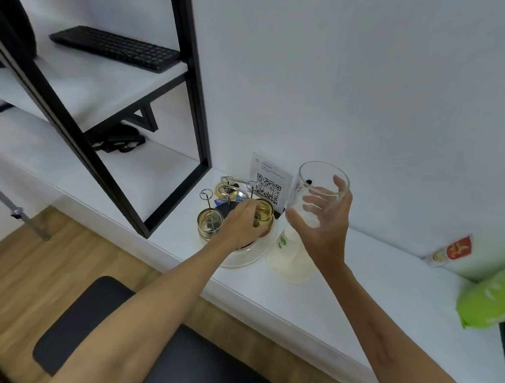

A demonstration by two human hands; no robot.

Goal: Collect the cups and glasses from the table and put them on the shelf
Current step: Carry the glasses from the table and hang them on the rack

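Observation:
My right hand (323,226) grips a clear glass tumbler (322,185), lifted above the white table (351,288) and tilted. My left hand (241,223) reaches into a metal cup rack (231,186) and curls its fingers round a gold-rimmed glass cup (263,212). A second gold-rimmed cup (210,223) sits on the rack's left side. A white cup with a green leaf print (288,244) stands on a saucer under my right hand. The black-framed shelf (102,90) rises to the left.
A QR-code card (269,180) leans on the wall behind the rack. A keyboard (114,46) lies on the upper shelf board, a black object (119,139) on the lower one. A green bag (493,299) and a packet (450,252) lie right. A black chair (86,317) is below.

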